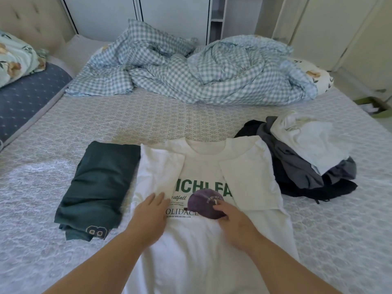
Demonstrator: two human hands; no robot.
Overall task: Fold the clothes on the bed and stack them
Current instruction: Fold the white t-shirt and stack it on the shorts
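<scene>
Right now you are partway through folding the white T-shirt (203, 240), which lies print-side up on the bed (42, 183) directly in front of you, between the folded dark green garment (97, 187) on your left and the heap of unfolded clothes (303, 158) on your right. Both sleeves are already turned in over the chest, so the side folds look done and the lengthwise fold is what remains. Your left hand (148, 217) rests flat on the left panel with its fingers straight and released, gripping nothing. Your right hand (233, 219) lies over the purple cap print; its fingers seem to press the cloth, but you cannot tell from here whether they are pinching it. The next move probably calls for smoothing the middle, then taking the hem, which is out of view below, and bringing it up to the collar. Keep the sleeves from slipping out as you lift, then set the shirt on the green garment.
</scene>
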